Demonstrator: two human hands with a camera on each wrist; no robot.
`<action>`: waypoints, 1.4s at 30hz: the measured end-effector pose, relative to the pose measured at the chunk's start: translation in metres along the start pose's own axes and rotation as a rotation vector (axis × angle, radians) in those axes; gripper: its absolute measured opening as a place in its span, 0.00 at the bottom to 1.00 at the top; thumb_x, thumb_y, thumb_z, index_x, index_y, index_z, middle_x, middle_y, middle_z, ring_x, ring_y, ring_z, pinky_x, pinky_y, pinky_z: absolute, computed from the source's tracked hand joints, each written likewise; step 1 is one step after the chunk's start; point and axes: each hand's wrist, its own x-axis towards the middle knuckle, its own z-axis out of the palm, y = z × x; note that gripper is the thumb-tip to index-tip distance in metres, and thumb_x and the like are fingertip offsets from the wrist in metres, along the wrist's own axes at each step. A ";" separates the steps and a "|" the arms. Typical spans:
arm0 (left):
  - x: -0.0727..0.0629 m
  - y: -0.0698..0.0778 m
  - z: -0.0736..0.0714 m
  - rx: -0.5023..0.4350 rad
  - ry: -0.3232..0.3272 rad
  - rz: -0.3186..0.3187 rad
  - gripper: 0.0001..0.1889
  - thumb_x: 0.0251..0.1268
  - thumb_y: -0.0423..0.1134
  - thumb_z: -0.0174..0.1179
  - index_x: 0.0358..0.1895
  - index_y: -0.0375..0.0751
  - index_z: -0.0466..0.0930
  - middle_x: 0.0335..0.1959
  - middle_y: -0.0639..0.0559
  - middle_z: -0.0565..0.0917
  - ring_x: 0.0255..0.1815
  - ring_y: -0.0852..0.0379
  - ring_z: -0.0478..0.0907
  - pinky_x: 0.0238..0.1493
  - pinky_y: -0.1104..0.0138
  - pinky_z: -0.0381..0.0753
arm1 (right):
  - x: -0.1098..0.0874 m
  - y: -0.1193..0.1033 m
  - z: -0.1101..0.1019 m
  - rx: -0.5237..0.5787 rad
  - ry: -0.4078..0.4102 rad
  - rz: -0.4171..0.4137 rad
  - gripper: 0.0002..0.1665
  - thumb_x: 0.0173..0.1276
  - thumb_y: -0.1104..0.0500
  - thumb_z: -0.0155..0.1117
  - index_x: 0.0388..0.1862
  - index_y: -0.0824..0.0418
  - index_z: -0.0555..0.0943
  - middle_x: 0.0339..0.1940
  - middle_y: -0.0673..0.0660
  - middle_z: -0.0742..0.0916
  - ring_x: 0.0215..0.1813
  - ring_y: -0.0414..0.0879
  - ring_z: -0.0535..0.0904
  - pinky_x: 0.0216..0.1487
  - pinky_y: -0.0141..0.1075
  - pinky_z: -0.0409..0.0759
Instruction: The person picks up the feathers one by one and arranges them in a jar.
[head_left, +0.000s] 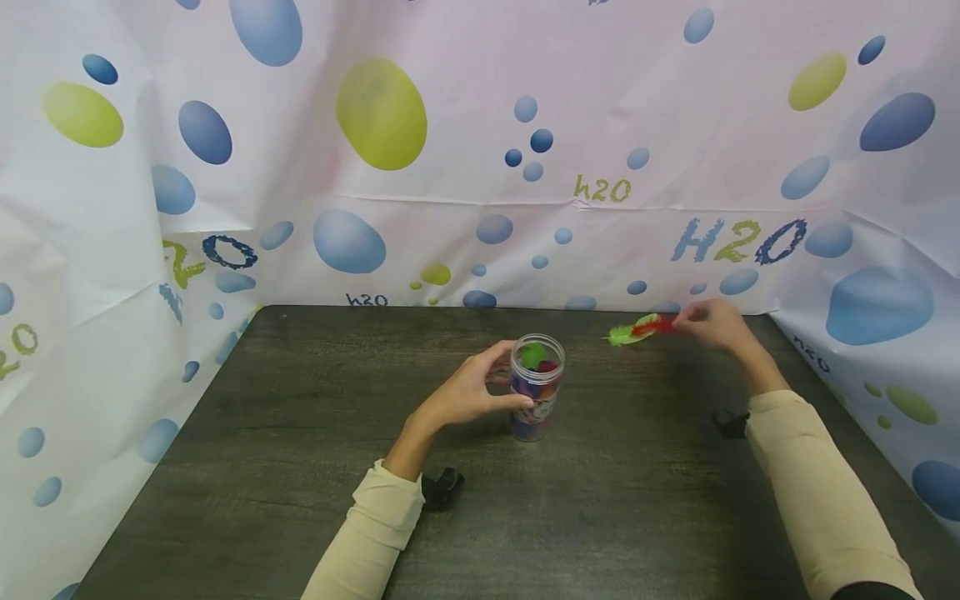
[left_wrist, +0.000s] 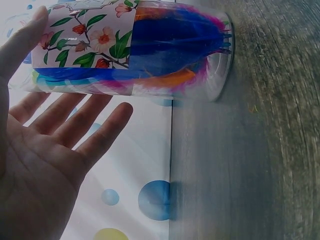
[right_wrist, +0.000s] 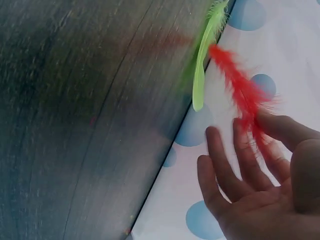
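A clear plastic jar point(head_left: 537, 396) stands upright at mid-table with its top uncovered. Blue, orange, pink and green feathers fill it, and a floral label point(left_wrist: 85, 37) wraps its side. My left hand point(head_left: 467, 393) holds the jar from the left, thumb on the near side and fingers behind. At the far right of the table, my right hand point(head_left: 712, 325) pinches a red feather point(right_wrist: 242, 95) between thumb and fingers. A lime-green feather point(right_wrist: 201, 70) lies near the table's back edge, and the red feather's tip overlaps it in the head view.
The dark wood-grain table point(head_left: 300, 400) reaches back to a white sheet point(head_left: 465, 100) printed with blue and green drops. The sheet also rises along the left and right sides. Black straps point(head_left: 442, 488) show at both wrists.
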 end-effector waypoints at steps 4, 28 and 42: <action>0.000 0.000 0.000 0.000 -0.001 -0.002 0.37 0.66 0.31 0.71 0.75 0.36 0.64 0.65 0.39 0.79 0.68 0.43 0.77 0.65 0.55 0.82 | -0.004 -0.001 0.000 0.036 0.052 -0.022 0.19 0.81 0.57 0.58 0.49 0.76 0.80 0.51 0.76 0.83 0.53 0.67 0.77 0.51 0.55 0.80; 0.000 -0.002 0.000 0.001 -0.001 -0.024 0.37 0.66 0.31 0.71 0.76 0.36 0.64 0.65 0.39 0.79 0.68 0.43 0.77 0.65 0.56 0.81 | -0.014 -0.040 -0.008 0.433 0.274 -0.041 0.37 0.74 0.52 0.70 0.75 0.69 0.70 0.38 0.35 0.83 0.37 0.30 0.81 0.41 0.23 0.84; 0.000 -0.002 0.000 -0.003 -0.007 -0.016 0.37 0.67 0.34 0.71 0.76 0.37 0.64 0.65 0.39 0.79 0.68 0.43 0.77 0.66 0.56 0.81 | -0.013 -0.051 -0.012 0.568 0.257 0.049 0.43 0.68 0.50 0.76 0.73 0.70 0.71 0.31 0.33 0.86 0.33 0.36 0.85 0.38 0.25 0.85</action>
